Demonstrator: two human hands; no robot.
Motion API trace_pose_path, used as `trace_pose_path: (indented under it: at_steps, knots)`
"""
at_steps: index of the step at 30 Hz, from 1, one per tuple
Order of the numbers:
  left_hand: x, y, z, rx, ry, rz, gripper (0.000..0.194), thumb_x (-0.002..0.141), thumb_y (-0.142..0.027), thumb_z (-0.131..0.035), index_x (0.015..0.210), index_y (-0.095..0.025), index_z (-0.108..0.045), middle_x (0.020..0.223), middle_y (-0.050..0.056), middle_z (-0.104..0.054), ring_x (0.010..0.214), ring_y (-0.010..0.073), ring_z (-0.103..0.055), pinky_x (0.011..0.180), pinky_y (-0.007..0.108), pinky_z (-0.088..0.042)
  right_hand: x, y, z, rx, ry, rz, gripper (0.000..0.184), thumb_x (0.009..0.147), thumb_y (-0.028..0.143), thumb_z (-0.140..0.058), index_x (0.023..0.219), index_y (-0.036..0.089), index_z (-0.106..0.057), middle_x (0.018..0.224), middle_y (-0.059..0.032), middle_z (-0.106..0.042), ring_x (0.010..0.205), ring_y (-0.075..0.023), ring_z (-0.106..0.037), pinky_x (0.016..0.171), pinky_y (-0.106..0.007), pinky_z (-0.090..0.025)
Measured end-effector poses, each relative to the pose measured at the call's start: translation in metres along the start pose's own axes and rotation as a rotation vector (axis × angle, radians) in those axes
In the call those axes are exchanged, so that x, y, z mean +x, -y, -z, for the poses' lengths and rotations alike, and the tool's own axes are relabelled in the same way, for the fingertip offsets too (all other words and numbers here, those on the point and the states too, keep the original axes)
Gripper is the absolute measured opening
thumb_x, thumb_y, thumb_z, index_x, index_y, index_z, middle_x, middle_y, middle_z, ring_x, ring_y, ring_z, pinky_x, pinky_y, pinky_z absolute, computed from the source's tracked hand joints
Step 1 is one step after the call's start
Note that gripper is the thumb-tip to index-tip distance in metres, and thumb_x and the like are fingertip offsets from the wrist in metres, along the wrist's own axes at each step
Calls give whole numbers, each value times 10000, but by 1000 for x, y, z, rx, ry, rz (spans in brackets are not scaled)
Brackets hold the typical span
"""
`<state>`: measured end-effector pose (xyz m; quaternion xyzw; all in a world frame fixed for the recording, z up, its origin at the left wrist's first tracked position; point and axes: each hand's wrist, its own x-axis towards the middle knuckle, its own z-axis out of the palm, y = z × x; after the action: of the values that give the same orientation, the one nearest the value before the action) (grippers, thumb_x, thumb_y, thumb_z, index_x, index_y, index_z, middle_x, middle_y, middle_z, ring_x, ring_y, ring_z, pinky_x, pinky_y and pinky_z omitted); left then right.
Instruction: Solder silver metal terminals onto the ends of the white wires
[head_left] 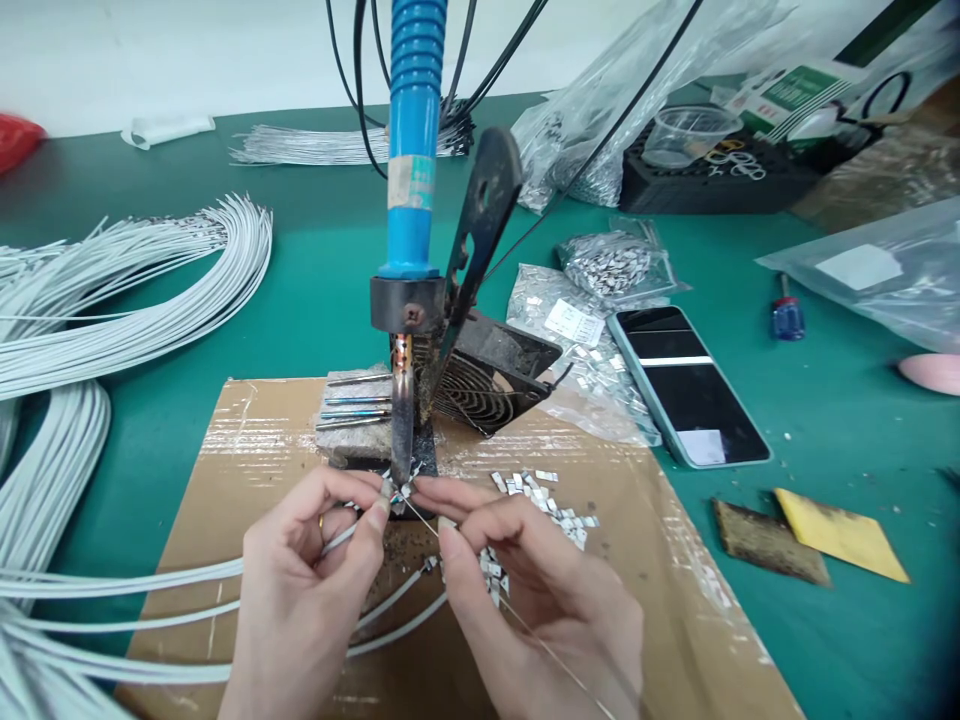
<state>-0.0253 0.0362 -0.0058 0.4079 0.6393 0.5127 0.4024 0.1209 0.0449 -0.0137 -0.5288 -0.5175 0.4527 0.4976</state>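
A blue-handled soldering iron (413,130) is clamped upright in a stand, its dark tip pointing down between my hands. My left hand (311,570) pinches the end of a white cable (341,537) just below the tip. My right hand (532,590) pinches a thin solder wire (555,655), whose upper end reaches the cable end at the tip. The exact contact there is too small to make out. Small silvery-white pieces (571,522) lie scattered beside my right hand. Another white cable with a stripped end (401,592) lies beneath, between both hands.
Bundled white cables (247,255) fill the left side. A small black fan (499,370) stands behind the iron, near spare tips (356,405). At right are a phone (690,385), sponges (844,535), a screwdriver (787,315) and bags of parts (611,265). Cardboard (255,440) covers the work area.
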Motion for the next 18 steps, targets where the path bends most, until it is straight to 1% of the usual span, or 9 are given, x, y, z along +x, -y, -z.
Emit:
trace_pose_path:
  at_steps: [4, 6, 8, 11, 13, 16, 18]
  knots:
    - [0, 4, 0, 17, -5, -6, 131, 863, -123, -752, 775, -219, -764, 893, 2, -813, 732, 110, -787, 684, 112, -595, -1, 0, 0, 2, -14, 1, 220, 949, 204, -665, 737, 251, -632, 1073, -64, -849, 1019, -232, -811, 911, -335, -623]
    - [-2, 4, -1, 26, -5, 12, 106, 838, -135, -774, 766, -211, -763, 896, 18, -819, 742, 124, -787, 686, 124, -600, -2, -1, 0, 7, -8, 2, 226, 949, 204, -668, 733, 250, -622, 1060, -55, -846, 1015, -226, -808, 906, -321, -614]
    - [-7, 1, -6, 10, -48, 63, 94, 814, -161, -791, 743, -203, -747, 900, 34, -821, 732, 131, -776, 682, 137, -603, -3, -2, 1, 12, -11, 0, 226, 958, 222, -668, 741, 255, -617, 1048, -27, -840, 1011, -203, -801, 896, -285, -598]
    - [-19, -6, -15, -33, -156, 148, 111, 809, -220, -793, 726, -203, -722, 900, 34, -808, 696, 122, -754, 644, 132, -586, -2, -6, 5, -63, -72, -34, 96, 1007, 309, -642, 922, 284, -678, 975, 14, -819, 899, -160, -785, 813, -238, -578]
    - [-28, -7, -19, -27, -197, 164, 120, 812, -256, -795, 732, -208, -719, 887, 25, -799, 672, 114, -741, 643, 133, -585, -1, -8, 9, -182, -36, 12, 152, 1043, 325, -585, 956, 282, -702, 861, 22, -778, 773, -154, -739, 743, -251, -553]
    - [-42, -1, -20, 24, -182, 157, 139, 828, -300, -799, 754, -210, -723, 881, 38, -801, 685, 134, -749, 647, 153, -593, -1, -10, 12, -269, 92, 174, 254, 1031, 243, -582, 796, 244, -677, 723, 28, -681, 677, -146, -640, 686, -265, -503]
    - [-52, 6, -16, 62, -146, 142, 164, 845, -336, -802, 777, -206, -728, 881, 52, -802, 684, 147, -757, 623, 160, -583, -3, -11, 13, -247, 118, 199, 260, 1006, 211, -614, 748, 232, -644, 679, 37, -637, 647, -136, -596, 645, -257, -477]
